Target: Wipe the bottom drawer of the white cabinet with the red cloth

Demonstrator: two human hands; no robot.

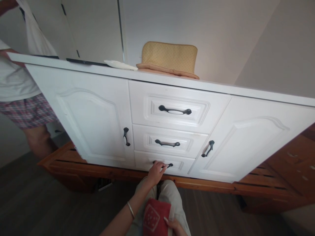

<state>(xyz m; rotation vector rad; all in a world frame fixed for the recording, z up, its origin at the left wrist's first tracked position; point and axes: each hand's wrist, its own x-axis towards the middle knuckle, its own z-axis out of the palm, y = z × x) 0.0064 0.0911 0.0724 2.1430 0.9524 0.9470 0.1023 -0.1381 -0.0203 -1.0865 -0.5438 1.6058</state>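
My left hand [157, 173], with a bangle on its wrist, reaches to the bottom drawer [182, 163] of a white cabinet [93, 123]. Its fingers are closed on the dark drawer handle [169, 165], and the drawer looks closed. Low in front of my legs, my right hand [174, 225] holds a red, cloth-like item with a white line pattern [156, 214]. The thumb lies over its right edge; the other fingers are hidden. Above are the middle drawer handle [167, 143] and the top drawer handle [174, 110].
Cabinet doors flank the drawers. On the cabinet top are a yellow padded item [169, 57], a white object [120, 65] and a flat dark object [85, 61]. A wooden slatted bench [209, 186] runs below. Another person in checked shorts [29, 111] stands at the left.
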